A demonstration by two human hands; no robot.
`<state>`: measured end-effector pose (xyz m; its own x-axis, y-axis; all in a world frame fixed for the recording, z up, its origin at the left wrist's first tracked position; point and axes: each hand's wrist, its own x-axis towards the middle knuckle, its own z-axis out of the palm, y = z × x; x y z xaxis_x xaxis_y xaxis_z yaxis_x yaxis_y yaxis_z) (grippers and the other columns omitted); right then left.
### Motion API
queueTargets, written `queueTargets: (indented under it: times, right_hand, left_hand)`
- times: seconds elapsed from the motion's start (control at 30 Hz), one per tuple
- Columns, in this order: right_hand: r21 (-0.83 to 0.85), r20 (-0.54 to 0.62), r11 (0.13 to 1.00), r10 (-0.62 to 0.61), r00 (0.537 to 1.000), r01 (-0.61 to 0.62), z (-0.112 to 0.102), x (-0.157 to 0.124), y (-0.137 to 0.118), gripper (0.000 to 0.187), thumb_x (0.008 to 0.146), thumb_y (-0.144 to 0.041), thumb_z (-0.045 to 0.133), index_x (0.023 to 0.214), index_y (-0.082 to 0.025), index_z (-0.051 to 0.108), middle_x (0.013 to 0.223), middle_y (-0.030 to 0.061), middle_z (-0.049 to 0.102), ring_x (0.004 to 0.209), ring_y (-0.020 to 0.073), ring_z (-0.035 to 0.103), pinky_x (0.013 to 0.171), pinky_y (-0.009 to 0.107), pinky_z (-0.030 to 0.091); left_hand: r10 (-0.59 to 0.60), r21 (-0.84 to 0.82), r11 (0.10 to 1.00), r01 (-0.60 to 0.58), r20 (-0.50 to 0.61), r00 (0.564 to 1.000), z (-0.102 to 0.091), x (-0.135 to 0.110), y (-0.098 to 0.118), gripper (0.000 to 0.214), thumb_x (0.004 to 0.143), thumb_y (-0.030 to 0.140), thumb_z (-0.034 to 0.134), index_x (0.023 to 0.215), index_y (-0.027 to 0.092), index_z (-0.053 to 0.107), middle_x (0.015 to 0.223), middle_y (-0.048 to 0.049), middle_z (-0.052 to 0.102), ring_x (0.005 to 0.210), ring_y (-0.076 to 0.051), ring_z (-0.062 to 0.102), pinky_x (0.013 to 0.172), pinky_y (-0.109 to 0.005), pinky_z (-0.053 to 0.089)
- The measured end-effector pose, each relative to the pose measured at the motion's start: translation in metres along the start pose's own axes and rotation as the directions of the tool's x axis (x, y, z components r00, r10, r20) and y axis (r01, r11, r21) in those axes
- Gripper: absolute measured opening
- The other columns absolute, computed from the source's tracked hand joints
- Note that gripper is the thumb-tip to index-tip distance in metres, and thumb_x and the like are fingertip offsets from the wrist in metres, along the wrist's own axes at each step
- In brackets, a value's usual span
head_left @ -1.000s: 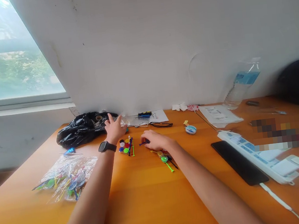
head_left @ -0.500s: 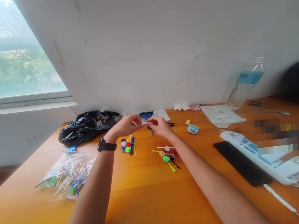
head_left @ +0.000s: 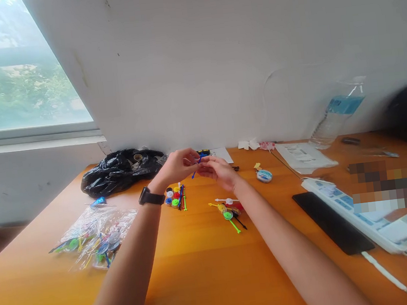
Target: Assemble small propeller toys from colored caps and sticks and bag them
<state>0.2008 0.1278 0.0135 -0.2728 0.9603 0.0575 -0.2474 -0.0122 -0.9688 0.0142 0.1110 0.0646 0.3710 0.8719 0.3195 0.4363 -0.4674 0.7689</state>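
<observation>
Above the back of the table, my left hand and my right hand meet around a blue plastic arrow spinner. Both hands are closed on it, fingertips pinching near its middle, and its pointed end sticks out at the lower left. The fingers hide its centre. Below and left of my hands lie several coloured round caps beside blue, red and green plastic sticks. Arrow spinners in white, yellow, green and black are grouped near my right forearm.
A clear bag of coloured parts lies at left, with a black plastic bag behind it. Rightward are a small round container, a black phone, a white power strip and a plastic bottle.
The blue arrow spinner has turned, so its point now aims down and left instead of down and right. My hands have drawn closer together around it.
</observation>
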Motion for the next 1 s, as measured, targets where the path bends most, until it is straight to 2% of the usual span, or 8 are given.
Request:
queueTargets:
  times: [0.07,0.17,0.33,0.53,0.7,0.9,1.0]
  right_hand:
    - [-0.07,0.006,0.997,-0.022,1.0,0.023,0.0,0.0,0.002,0.029,0.075,-0.034,0.085,0.095,-0.021,0.07,0.09,0.0026,0.075,0.08,0.0162,0.072,0.083,0.032,0.062]
    - [-0.163,-0.039,0.982,-0.105,0.994,0.097,0.001,0.002,0.009,0.035,0.072,-0.039,0.089,0.092,-0.02,0.067,0.089,0.0018,0.072,0.075,0.0158,0.072,0.079,0.034,0.063]
    - [-0.228,-0.055,0.966,-0.14,0.989,0.124,0.003,0.006,0.017,0.035,0.076,-0.045,0.084,0.089,-0.021,0.061,0.079,0.0012,0.069,0.071,0.0172,0.072,0.072,0.032,0.061]
    - [-0.25,0.005,0.956,-0.156,0.988,0.152,0.001,0.006,0.016,0.03,0.078,-0.039,0.079,0.089,-0.022,0.058,0.077,-0.0001,0.072,0.068,0.0155,0.07,0.07,0.031,0.06]
    - [-0.257,0.021,0.957,-0.133,0.991,0.134,0.002,0.002,0.013,0.027,0.076,-0.034,0.081,0.088,-0.021,0.061,0.07,0.0007,0.071,0.061,0.0159,0.069,0.062,0.031,0.06]
    - [-0.263,0.012,0.961,-0.087,0.996,0.087,0.004,-0.003,0.009,0.027,0.071,-0.03,0.084,0.083,-0.021,0.061,0.067,0.0015,0.073,0.058,0.0174,0.071,0.06,0.032,0.063]
    - [-0.273,0.001,0.961,-0.048,0.999,0.046,0.004,-0.005,0.009,0.025,0.07,-0.025,0.082,0.08,-0.021,0.06,0.065,0.0024,0.074,0.056,0.0188,0.072,0.057,0.031,0.062]
  left_hand:
    - [-0.051,-0.055,0.997,0.052,0.011,0.999,-0.002,-0.001,0.0,0.019,0.083,0.023,0.068,0.1,0.016,0.075,0.09,-0.0062,0.076,0.076,-0.016,0.07,0.063,-0.022,0.051]
    - [-0.107,-0.08,0.991,0.11,0.041,0.993,-0.003,-0.003,-0.002,0.018,0.087,0.025,0.067,0.098,0.015,0.077,0.091,-0.0068,0.077,0.078,-0.016,0.069,0.065,-0.022,0.05]
    - [-0.061,-0.115,0.991,0.07,0.078,0.995,-0.001,-0.002,-0.008,0.028,0.084,0.036,0.079,0.103,0.016,0.077,0.102,-0.0092,0.078,0.084,-0.018,0.072,0.072,-0.026,0.055]
    - [-0.102,-0.166,0.979,0.119,0.112,0.988,-0.002,-0.003,-0.007,0.023,0.09,0.034,0.073,0.102,0.015,0.075,0.093,-0.009,0.078,0.08,-0.016,0.071,0.071,-0.025,0.055]
    - [-0.131,-0.237,0.958,0.162,0.143,0.981,-0.001,-0.003,-0.011,0.013,0.085,0.023,0.074,0.094,0.014,0.073,0.093,-0.009,0.078,0.08,-0.015,0.073,0.075,-0.026,0.057]
    - [-0.119,-0.246,0.955,0.164,0.189,0.975,-0.002,-0.003,-0.014,0.015,0.084,0.024,0.078,0.091,0.013,0.071,0.094,-0.0087,0.077,0.083,-0.015,0.072,0.076,-0.025,0.056]
    - [-0.131,-0.273,0.943,0.193,0.229,0.965,0.001,-0.003,-0.015,0.021,0.084,0.024,0.079,0.099,0.013,0.071,0.09,-0.0085,0.077,0.082,-0.016,0.073,0.077,-0.027,0.057]
